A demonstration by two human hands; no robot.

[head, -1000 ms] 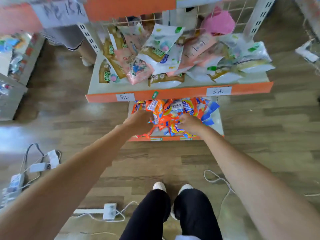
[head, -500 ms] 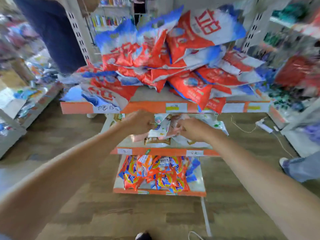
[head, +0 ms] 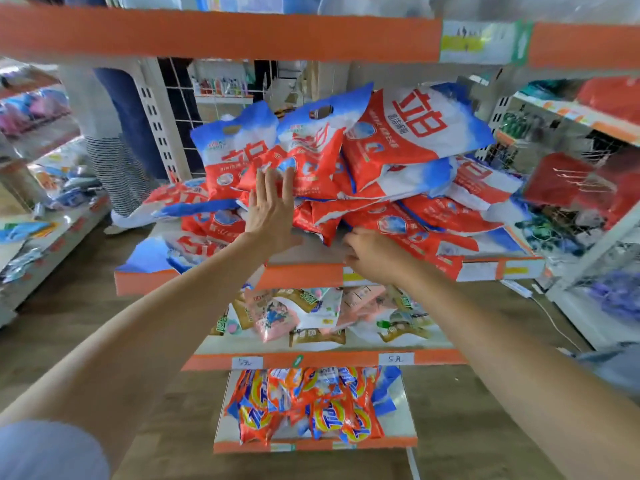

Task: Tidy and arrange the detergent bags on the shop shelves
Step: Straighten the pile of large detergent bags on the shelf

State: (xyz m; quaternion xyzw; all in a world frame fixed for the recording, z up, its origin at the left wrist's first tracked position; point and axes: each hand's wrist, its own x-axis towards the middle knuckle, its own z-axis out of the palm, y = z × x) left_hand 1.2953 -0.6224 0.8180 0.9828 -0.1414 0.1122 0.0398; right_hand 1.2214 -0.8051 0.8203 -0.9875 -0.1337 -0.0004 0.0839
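Red-white-blue detergent bags (head: 391,140) are heaped untidily on the orange-edged shelf (head: 301,275). Left hand (head: 272,213) has straight fingers, flat against the pile's front. Right hand (head: 372,254) has curled fingers pinching a lower bag's corner (head: 332,233) at the shelf lip.

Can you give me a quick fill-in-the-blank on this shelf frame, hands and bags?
1. The left hand presses flat, fingers straight, against the ____-and-blue bags.
2. The right hand reaches for a bag at the shelf's ____ edge.
3. The orange Tide bags sit on the ____ shelf.
4. The pink and white bags lie one shelf ____ the hands.

Missing: red; front; bottom; below
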